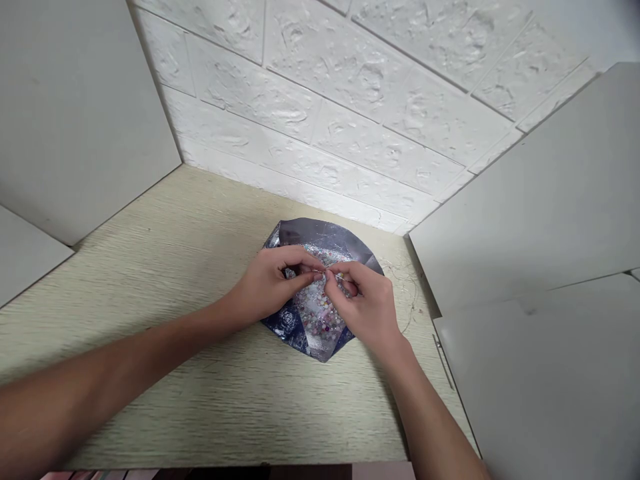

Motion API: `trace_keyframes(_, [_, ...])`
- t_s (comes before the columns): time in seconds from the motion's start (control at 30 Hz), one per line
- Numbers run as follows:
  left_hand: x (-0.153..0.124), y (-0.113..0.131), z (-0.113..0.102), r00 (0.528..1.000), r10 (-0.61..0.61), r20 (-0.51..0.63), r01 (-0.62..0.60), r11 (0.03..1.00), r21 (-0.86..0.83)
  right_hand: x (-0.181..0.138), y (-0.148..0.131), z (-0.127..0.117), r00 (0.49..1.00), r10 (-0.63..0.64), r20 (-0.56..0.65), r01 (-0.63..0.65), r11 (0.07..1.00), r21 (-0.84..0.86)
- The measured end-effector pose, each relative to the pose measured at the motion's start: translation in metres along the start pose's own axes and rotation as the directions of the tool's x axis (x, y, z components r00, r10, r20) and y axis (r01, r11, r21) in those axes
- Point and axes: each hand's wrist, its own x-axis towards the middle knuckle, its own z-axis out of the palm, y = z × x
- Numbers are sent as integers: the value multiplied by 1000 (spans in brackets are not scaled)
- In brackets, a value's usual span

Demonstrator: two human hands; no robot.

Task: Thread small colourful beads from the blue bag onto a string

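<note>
A dark blue metallic folded tray (pixel 320 235) with a rose print lies on the desk, holding many small multicoloured beads (pixel 313 310). My left hand (pixel 273 283) and my right hand (pixel 363 310) hover over the tray, their fingertips meeting above the beads. Both hands pinch something small there, but it is too small and too hidden by my fingers to name. My palms and fingers cover the middle of the tray.
A pale wood-grain desk (pixel 165 293) runs up to a white brick-textured wall (pixel 320 113). Grey boards (pixel 530 200) stand at the left and right. Fine loose threads (pixel 406 293) lie right of the tray, and a thin metal strip (pixel 443 360) lies near the right board.
</note>
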Motion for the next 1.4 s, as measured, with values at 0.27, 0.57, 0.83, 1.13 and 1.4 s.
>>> trace_keyframes(0.27, [1, -1, 0, 999, 28, -19, -27, 999, 20, 1, -1, 0, 1000, -3, -14, 3, 1000, -2])
trace_keyframes(0.57, [-2, 0, -1, 999, -53, -9, 54, 998, 23, 3, -4, -3, 999, 4, -33, -5, 999, -34])
trace_keyframes(0.83, [-1, 1, -2, 997, -74, 11, 74, 997, 27, 3, -5, -1, 999, 8, -32, -9, 999, -51])
trace_keyframes(1.13, [0, 1, -1, 1000, 1, 9, -1, 999, 55, 2, -4, -2, 1000, 26, -17, -28, 996, -80])
trace_keyframes(1.4, [-1, 2, -2, 1000, -12, 15, 11, 999, 47, 1, -4, -2, 1000, 15, 7, -14, 997, -73])
